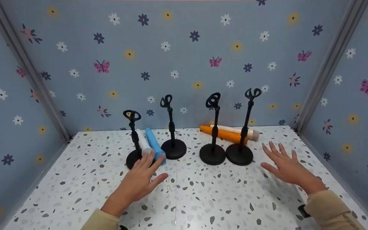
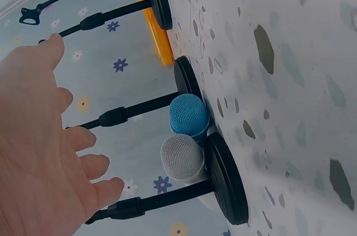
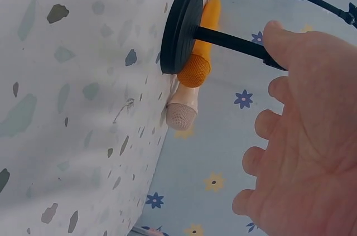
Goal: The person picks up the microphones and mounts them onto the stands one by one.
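My left hand (image 1: 139,180), fingers spread and holding nothing, hovers in front of the leftmost black microphone stand (image 1: 135,137). Beyond its fingertips a white microphone (image 1: 143,140) and a blue microphone (image 1: 155,144) lie side by side; the left wrist view shows their mesh heads between two stand bases. A second stand (image 1: 172,127) rises just right of them. On the right, my right hand (image 1: 284,166) is spread and holds nothing, to the right of two more stands, a third (image 1: 214,134) and a fourth (image 1: 244,134). Behind those lie an orange microphone (image 1: 227,134) and a pale pink microphone (image 1: 253,134).
The speckled white tabletop (image 1: 203,198) is bounded by a blue flowered back wall (image 1: 184,57) and side walls, with grey metal strips at the corners. All the stands have round bases and ring-shaped clips on top. A small black object (image 1: 304,210) shows beside the right sleeve.
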A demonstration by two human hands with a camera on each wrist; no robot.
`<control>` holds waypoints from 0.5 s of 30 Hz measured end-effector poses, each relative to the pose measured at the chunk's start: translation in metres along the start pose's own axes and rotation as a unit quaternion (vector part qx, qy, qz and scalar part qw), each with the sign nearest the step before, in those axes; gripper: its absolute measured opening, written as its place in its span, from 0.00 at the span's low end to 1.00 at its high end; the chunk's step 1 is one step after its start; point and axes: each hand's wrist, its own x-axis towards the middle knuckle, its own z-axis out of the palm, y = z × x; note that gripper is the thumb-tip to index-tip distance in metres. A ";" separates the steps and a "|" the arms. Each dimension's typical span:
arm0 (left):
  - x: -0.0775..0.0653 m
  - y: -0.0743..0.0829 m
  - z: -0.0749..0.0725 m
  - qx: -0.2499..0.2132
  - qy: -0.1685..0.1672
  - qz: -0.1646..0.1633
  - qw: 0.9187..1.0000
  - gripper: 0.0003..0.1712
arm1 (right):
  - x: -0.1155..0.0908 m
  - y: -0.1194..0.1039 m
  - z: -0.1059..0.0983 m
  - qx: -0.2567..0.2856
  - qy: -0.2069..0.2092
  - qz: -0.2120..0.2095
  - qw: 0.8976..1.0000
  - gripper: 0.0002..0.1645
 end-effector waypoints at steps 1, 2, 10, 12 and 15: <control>0.003 0.002 0.001 -0.029 -0.008 -0.006 1.000 0.42 | 0.001 -0.001 0.000 0.000 -0.001 0.000 1.000 0.50; 0.005 0.004 0.003 -0.062 -0.017 -0.011 0.998 0.42 | 0.001 -0.002 0.000 0.000 -0.003 0.001 1.000 0.50; 0.028 0.023 0.017 -0.214 -0.067 0.006 0.974 0.43 | 0.005 -0.004 0.000 0.009 -0.006 -0.015 1.000 0.47; 0.035 0.026 0.023 -0.219 -0.067 0.015 0.973 0.44 | 0.006 -0.004 0.000 0.010 -0.008 -0.017 1.000 0.45; 0.044 0.026 0.034 -0.212 -0.067 0.024 0.975 0.45 | 0.009 -0.005 0.002 0.010 -0.010 -0.022 1.000 0.44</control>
